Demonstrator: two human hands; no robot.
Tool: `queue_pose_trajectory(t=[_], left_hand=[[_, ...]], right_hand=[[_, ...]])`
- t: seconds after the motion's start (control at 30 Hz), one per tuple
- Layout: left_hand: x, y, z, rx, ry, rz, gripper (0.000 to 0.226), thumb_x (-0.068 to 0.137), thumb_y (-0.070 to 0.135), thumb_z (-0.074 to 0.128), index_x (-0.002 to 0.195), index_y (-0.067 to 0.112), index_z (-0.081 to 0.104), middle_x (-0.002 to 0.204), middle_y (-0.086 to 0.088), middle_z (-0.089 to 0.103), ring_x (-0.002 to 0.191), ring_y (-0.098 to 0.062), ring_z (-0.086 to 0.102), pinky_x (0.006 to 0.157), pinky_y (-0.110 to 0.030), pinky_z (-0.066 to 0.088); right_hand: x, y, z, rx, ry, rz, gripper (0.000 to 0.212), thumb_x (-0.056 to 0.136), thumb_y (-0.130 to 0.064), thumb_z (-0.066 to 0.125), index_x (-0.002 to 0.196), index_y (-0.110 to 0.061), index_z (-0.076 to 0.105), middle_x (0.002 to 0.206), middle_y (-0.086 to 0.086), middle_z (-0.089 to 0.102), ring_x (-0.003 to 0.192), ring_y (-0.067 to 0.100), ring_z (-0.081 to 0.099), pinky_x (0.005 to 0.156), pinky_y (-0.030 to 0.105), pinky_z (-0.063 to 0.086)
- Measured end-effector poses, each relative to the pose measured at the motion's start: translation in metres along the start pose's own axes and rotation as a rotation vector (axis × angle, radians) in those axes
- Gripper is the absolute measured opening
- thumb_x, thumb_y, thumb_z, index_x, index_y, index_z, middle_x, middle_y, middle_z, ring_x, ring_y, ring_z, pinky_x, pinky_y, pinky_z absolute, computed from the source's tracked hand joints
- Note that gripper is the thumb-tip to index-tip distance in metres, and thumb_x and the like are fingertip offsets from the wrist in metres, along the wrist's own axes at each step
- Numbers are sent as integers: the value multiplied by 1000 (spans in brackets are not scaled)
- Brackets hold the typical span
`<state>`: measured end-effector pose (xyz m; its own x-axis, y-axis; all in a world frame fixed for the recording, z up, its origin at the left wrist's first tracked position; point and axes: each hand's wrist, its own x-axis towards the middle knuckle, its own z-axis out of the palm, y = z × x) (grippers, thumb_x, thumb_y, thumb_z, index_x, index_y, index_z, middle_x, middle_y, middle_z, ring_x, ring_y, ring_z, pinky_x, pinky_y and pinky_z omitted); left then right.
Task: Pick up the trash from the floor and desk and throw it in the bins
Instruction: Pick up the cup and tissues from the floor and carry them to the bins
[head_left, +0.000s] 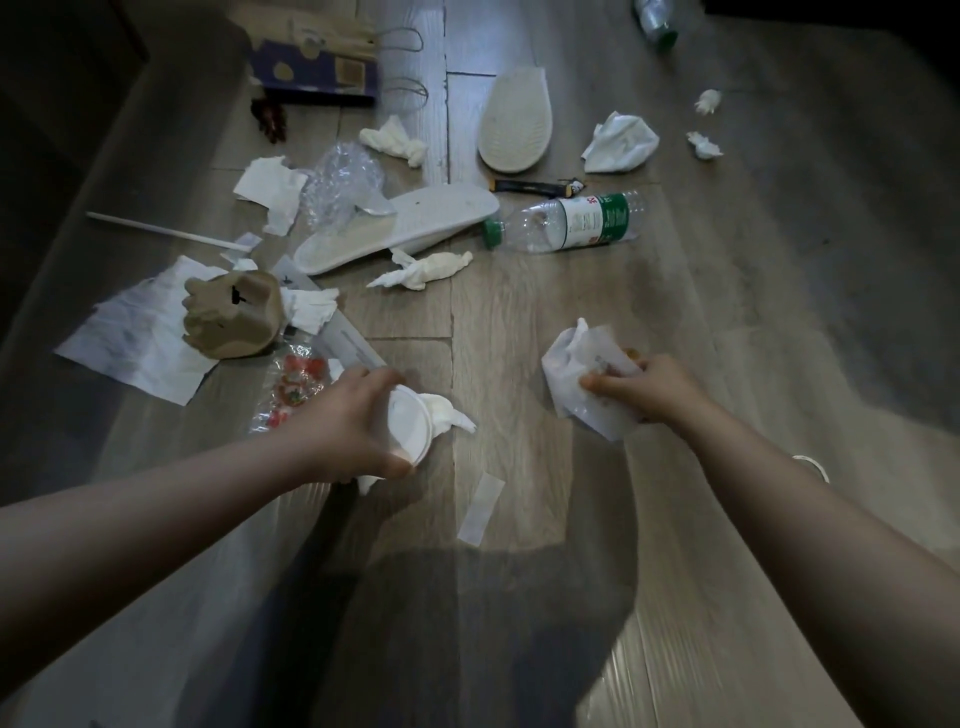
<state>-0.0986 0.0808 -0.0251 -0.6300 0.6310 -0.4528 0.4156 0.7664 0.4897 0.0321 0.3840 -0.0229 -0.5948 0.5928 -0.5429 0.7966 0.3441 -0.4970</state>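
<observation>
the left hand (353, 423) is curling round a white round lid (410, 428) and pinching a twisted tissue (449, 413) against it, so this one grip is carrying two things. the right hand (647, 389) is gripping a crumpled white paper (574, 364), with its fingers wrapping over the wad. both loads are hanging low over the wooden floor (519, 322). no bin is showing, so the carry to one is not yet done.

the likeliest trouble is sitting in the left grip. the lid is wide and stiff and the tissue is only being trapped beside it, so reaching for more is probably going to loosen the fingers and drop the tissue. the right hand's wad is bulging past the fingers, so adding to it is risking the same. the white slippers (431, 223) beyond both grips are looking like footwear, and binning them would be a mistake. ahead of the right grip a plastic bottle (566, 221) is lying on its side and could be rolling away if nudged.

counting, big to small:
- one flat printed sheet (130, 332) is lying out to the left of the left grip.
- two slippers are lying beyond both grips.
- two bottles are showing, the second bottle (657, 21) far beyond the right grip.
- one cardboard tray piece (228, 317) is sitting just beyond the left grip.
- at least four loose tissue wads (426, 267) are lying ahead of the grips.
- one paper strip (480, 509) is lying between the grips, nearer the person.
</observation>
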Motion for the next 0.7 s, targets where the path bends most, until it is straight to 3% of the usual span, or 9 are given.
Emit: queue_pose_trajectory(t=[0.07,0.17,0.23,0.3,0.47,0.6,0.7], left_hand=[[1,0,0,-11,19,1,100,57,44,85,140,30,32,139,3,37,120,-16,41,79,-25,40],[2,1,1,-18,35,-2,101,56,45,85,141,30,31,139,2,37,120,-17,43,79,-26,42],[2,1,0,-22,37,-10,104,56,47,85,142,30,29,140,2,37,122,-18,42,81,-28,44],[3,1,1,-26,36,-17,107,56,48,84,144,30,26,144,1,35,126,-19,41,86,-32,46],[4,1,2,-27,35,-25,112,57,47,84,147,29,21,148,0,32,132,-21,36,97,-36,44],[4,0,0,-73,46,-29,112,57,41,86,147,28,21,149,-2,32,134,-22,35,95,-32,40],[2,0,-1,-90,36,-32,111,58,39,87,147,28,21,149,-3,31,133,-22,35,93,-31,40]], right_hand=[[11,-1,3,-137,100,35,75,66,-54,78,124,-12,57,121,14,59,105,29,60,91,45,52],[21,-3,15,-295,195,56,113,66,-55,76,151,-16,13,147,21,31,133,38,35,105,46,34],[26,-6,24,-345,183,10,118,73,-55,70,151,-23,-13,153,22,18,139,41,21,109,48,26],[30,-7,31,-347,162,-51,112,77,-53,63,148,-33,-21,156,17,8,139,42,15,109,53,26],[40,-11,30,-524,65,-272,97,85,-40,58,146,-45,-17,160,12,-13,139,45,13,109,50,24],[46,-24,27,-689,-19,-336,82,88,-32,56,149,-46,2,154,13,12,128,41,26,104,44,32],[42,-29,30,-648,7,-310,68,88,-27,58,147,-36,25,145,14,26,124,39,31,97,38,35]])
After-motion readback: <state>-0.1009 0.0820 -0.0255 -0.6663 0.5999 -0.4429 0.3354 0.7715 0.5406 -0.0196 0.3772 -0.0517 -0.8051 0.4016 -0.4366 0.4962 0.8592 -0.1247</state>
